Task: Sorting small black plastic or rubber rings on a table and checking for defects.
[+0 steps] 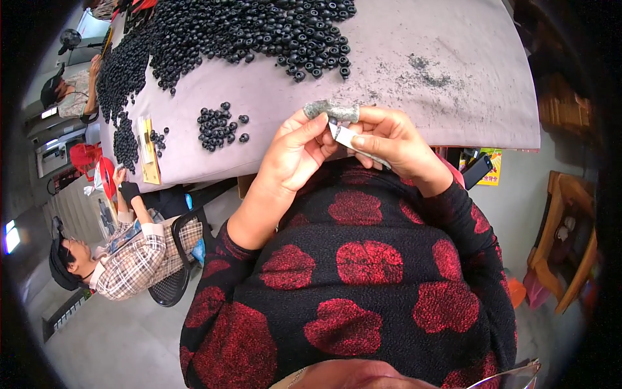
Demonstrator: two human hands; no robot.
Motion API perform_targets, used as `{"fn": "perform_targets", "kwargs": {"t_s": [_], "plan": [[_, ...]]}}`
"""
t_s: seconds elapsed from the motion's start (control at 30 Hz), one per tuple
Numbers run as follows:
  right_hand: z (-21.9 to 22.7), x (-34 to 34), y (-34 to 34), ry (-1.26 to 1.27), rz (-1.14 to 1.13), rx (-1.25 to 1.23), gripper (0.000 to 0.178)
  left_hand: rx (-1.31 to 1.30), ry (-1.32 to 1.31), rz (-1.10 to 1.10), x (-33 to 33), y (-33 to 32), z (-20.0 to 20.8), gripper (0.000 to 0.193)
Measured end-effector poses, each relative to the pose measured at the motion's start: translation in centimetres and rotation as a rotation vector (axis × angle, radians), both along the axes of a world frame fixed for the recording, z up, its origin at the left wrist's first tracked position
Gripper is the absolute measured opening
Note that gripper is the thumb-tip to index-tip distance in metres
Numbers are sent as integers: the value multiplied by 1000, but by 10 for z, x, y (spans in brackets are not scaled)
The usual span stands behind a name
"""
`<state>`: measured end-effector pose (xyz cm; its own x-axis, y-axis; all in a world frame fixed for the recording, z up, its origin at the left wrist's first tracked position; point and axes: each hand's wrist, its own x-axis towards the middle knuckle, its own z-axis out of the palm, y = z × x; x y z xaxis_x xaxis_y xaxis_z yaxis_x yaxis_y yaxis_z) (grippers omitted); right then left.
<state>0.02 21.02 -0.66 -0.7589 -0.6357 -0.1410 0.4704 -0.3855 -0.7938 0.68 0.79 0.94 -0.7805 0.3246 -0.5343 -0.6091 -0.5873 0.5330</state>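
Observation:
My left hand point(291, 146) is closed, pinching a small black round part point(333, 120) between thumb and fingertips. My right hand point(398, 139) grips a flat, whitish knife-like tool point(345, 136). Its narrow tip meets the black part, and its far end slants down under my palm. Grey, worn wrapping point(330, 110) covers the index fingers of both hands where they come together. Both hands are just above the table's near edge. Left of them on the cloth lies a small cluster of black round parts point(217, 128).
A big heap of black ring-like parts point(259, 29) covers the back of the grey tablecloth point(414, 123). Dark shavings point(427, 71) are scattered at the right. A yellow strip package point(148, 149) lies at left. Two people sit along the left side; a wooden chair point(564, 240) stands right.

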Motion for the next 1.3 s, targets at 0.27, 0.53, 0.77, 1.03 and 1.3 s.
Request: {"fn": "perform_targets", "kwargs": {"t_s": [0.27,0.53,0.77,1.03,1.3], "plan": [[3,1,-2,-39,-20,-59,24,-20,145,-13,3,0,-3,10],[-8,0,2,-51,-4,3,24,21,121,12,7,4,3,11],[1,0,-1,-40,-4,-39,26,44,112,5,5,0,0,10],[-2,-1,1,0,51,-60,27,41,57,24,7,-1,-4,9],[0,-1,2,-30,51,-73,28,77,20,-12,6,-2,-3,8]]}}
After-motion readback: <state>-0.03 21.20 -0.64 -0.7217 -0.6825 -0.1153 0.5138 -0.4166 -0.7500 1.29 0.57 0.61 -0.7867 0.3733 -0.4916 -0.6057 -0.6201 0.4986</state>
